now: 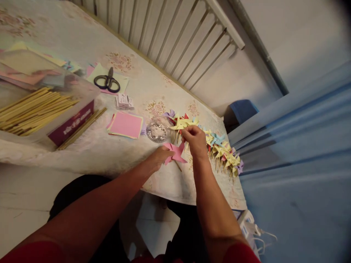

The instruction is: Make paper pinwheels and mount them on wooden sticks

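Note:
A pink paper pinwheel (pixel 177 153) is gripped at its left side by my left hand (pixel 162 154), and a thin stick (pixel 177 166) shows below it. My right hand (pixel 194 137) is raised just above and right of the pinwheel with thumb and fingers pinched together; whatever is in the pinch is hidden. Behind those fingers lies a yellow pinwheel (pixel 181 123). Left of it stands a round clear dish (pixel 156 131) holding small shiny pieces. More finished-looking pinwheels on sticks (pixel 223 148), in yellow, blue and purple, lie in a row to the right.
A stack of pink paper squares (pixel 124 125) lies left of the dish, near a small box (pixel 124 101) and black scissors (pixel 109 81). At far left, a clear bin (pixel 87 93) holds wooden sticks (pixel 38 109). Metal railings (pixel 164 33) border the table's back; a blue curtain (pixel 301 164) hangs right.

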Demonstrator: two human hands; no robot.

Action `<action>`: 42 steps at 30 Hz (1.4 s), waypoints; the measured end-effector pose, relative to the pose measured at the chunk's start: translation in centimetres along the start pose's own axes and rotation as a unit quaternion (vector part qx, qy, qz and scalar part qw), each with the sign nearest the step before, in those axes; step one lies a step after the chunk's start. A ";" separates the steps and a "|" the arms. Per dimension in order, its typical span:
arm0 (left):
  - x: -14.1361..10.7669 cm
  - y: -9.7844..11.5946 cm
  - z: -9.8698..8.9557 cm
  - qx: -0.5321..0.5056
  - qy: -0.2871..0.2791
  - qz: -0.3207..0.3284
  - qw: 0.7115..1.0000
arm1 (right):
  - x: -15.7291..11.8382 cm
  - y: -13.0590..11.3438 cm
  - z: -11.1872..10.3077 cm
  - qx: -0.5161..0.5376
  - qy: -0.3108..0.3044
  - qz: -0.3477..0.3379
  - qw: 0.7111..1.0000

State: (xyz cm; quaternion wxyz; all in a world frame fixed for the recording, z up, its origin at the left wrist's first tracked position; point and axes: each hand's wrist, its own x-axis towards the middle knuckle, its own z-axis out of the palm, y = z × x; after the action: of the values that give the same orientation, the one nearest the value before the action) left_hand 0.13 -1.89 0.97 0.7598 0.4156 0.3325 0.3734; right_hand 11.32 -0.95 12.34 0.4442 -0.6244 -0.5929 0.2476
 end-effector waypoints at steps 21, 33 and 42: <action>0.8 0.0 0.4 -0.024 0.024 -0.030 0.999 | -16.1 13.6 -1.3 -0.265 0.083 0.092 0.956; 0.7 0.1 0.4 -0.059 0.025 -0.029 0.998 | -16.1 13.6 -1.7 -0.238 0.059 0.090 0.965; 1.0 -0.3 0.3 -0.071 0.021 -0.037 0.997 | -16.3 13.4 -1.4 -0.287 0.053 0.057 0.955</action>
State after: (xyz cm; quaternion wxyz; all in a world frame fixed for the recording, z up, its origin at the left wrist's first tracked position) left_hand 1.00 -1.26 0.62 0.7939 0.3398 0.3358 0.3761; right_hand 16.61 -15.67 -1.95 0.2622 -0.7705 -0.5781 0.0580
